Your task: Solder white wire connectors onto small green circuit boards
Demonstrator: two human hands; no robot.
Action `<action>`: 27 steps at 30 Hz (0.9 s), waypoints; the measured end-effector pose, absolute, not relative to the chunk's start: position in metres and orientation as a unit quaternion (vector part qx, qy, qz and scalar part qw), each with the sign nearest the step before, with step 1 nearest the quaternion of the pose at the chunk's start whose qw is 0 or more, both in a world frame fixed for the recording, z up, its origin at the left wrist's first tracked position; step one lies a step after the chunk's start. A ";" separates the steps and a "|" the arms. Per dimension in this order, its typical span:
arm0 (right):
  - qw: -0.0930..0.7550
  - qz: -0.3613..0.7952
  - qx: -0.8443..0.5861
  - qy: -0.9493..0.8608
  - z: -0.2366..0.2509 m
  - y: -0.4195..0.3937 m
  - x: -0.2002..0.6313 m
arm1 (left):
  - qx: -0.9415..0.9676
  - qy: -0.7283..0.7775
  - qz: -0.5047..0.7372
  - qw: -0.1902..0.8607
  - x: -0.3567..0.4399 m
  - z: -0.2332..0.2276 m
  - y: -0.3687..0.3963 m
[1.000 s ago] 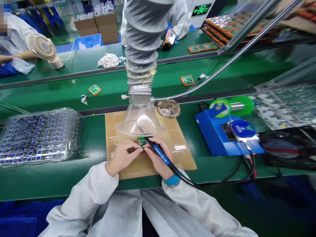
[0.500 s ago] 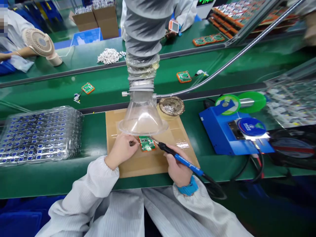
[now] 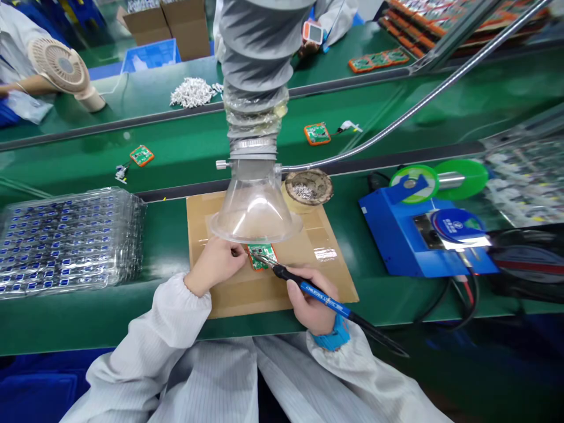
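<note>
A green circuit board [image 3: 267, 254] with an orange edge lies on the cardboard sheet [image 3: 238, 296], its far side partly covered by the clear fume hood [image 3: 255, 214]. My right hand [image 3: 314, 299] is closed around a blue and black soldering iron [image 3: 324, 298]. The iron's metal tip reaches over the board's left half; whether it touches cannot be made out. At the board's left edge my left hand [image 3: 218, 264] is closed in a pinch, and what sits between the fingertips is too small to name.
Left stand stacked clear trays [image 3: 70, 241] of small blue parts. A pot of metal bits [image 3: 308, 187] sits behind the cardboard. To the right is a blue solder feeder [image 3: 396, 235] with a green reel. Boards [image 3: 317, 134] lie on the belt, and co-workers are across it.
The soldering iron's tip has moved left and nearer me, from the board's far right edge onto its left half. Boards on the belt have shifted left. My left hand stays at the board.
</note>
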State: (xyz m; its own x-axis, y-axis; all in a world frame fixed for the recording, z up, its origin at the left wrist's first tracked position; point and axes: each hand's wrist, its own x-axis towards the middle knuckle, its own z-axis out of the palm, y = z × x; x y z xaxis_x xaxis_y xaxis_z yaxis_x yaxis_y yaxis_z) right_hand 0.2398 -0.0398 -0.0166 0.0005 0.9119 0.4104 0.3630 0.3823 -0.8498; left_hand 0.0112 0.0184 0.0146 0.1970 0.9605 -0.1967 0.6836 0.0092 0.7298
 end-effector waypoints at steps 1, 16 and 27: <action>0.514 0.260 -0.482 -0.660 -0.015 -0.039 0.239 | 0.677 0.606 0.187 0.373 0.011 0.014 0.018; 0.518 0.260 -0.467 -0.668 -0.009 -0.036 0.236 | 0.668 0.610 0.194 0.379 0.012 0.018 0.018; 0.510 0.258 -0.472 -0.672 -0.012 -0.036 0.236 | 0.673 0.611 0.184 0.375 0.012 0.018 0.019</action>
